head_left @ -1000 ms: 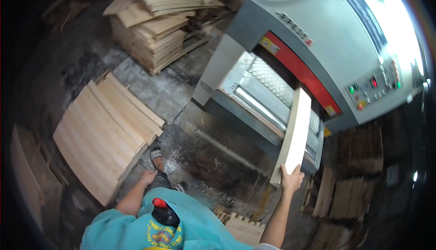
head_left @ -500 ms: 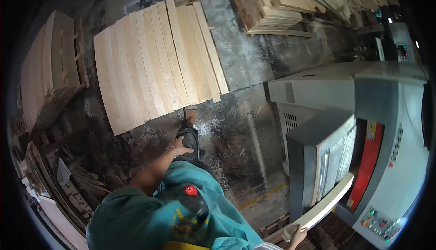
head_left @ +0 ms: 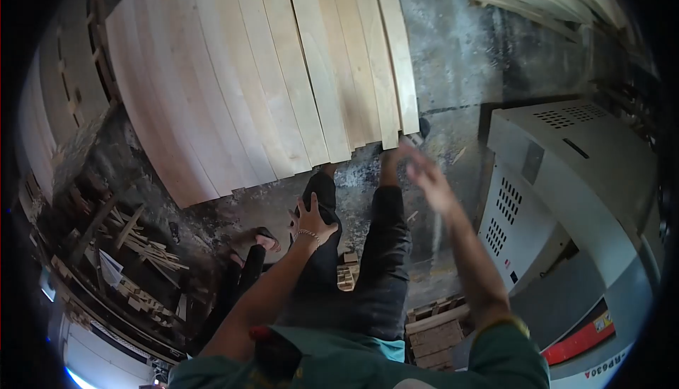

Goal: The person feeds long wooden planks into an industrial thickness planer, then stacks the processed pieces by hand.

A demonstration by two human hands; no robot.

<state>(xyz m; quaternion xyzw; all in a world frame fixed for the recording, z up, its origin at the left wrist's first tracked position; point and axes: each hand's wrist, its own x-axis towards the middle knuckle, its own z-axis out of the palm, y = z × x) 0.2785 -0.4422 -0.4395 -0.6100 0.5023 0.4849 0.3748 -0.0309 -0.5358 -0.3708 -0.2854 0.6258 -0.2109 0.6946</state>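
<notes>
My left hand [head_left: 312, 225] rests on my bent left knee, its fingers spread over the dark trouser cloth and a bracelet at the wrist. My right hand [head_left: 428, 178], blurred by motion, reaches forward past my right knee. Its fingers are stretched out with nothing visible in them. Just ahead of it lie the near ends of a wide stack of pale wooden boards [head_left: 262, 78], laid side by side. The closest is the narrow board on the stack's right edge [head_left: 396, 56].
A grey machine [head_left: 544, 177] with vent slots stands at the right. More boards are stacked at the upper right [head_left: 541, 0] and far left [head_left: 67, 85]. Scrap wood [head_left: 145, 247] lies at the left, near another person's foot [head_left: 267, 240]. A pallet [head_left: 435, 339] sits beside the machine.
My right hand has let go of the board at the machine and swung forward to the stack. The view has moved closer to the stack; my left hand remains on my leg.
</notes>
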